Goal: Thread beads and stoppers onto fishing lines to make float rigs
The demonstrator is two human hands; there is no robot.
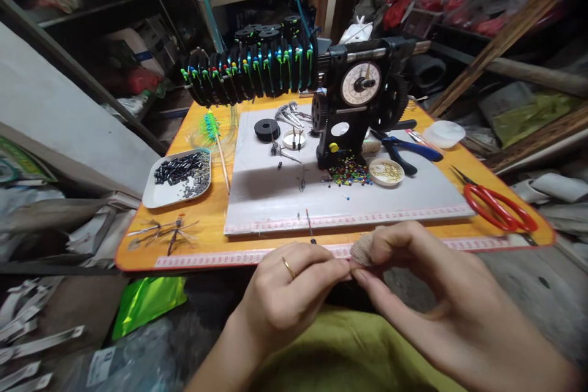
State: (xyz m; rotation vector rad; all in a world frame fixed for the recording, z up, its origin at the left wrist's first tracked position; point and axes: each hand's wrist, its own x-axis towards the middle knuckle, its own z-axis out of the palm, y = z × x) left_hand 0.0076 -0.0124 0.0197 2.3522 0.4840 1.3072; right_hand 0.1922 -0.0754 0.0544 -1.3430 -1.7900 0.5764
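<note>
My left hand (294, 288), with a ring on one finger, is closed in a pinch. The fingertips of my right hand (427, 282) meet it, also pinched; a beige wrap (362, 249) covers one of its fingers. Whatever lies between the fingertips is too small or hidden to make out. Just beyond my hands, a thin rod-like piece with a red tip (308, 218) lies across the front edge of the white board (266, 205). Colourful beads or pins (348, 173) are heaped on the board beside a small dish of gold-coloured bits (386, 173).
A black machine with a dial (361, 82) carries a row of spools with green line (248, 70). Left stands a white tray (154, 196) of dark tubes. Blue-handled pliers (416, 150) and red scissors (491, 205) lie right. A tape measure (206, 257) runs along the table edge.
</note>
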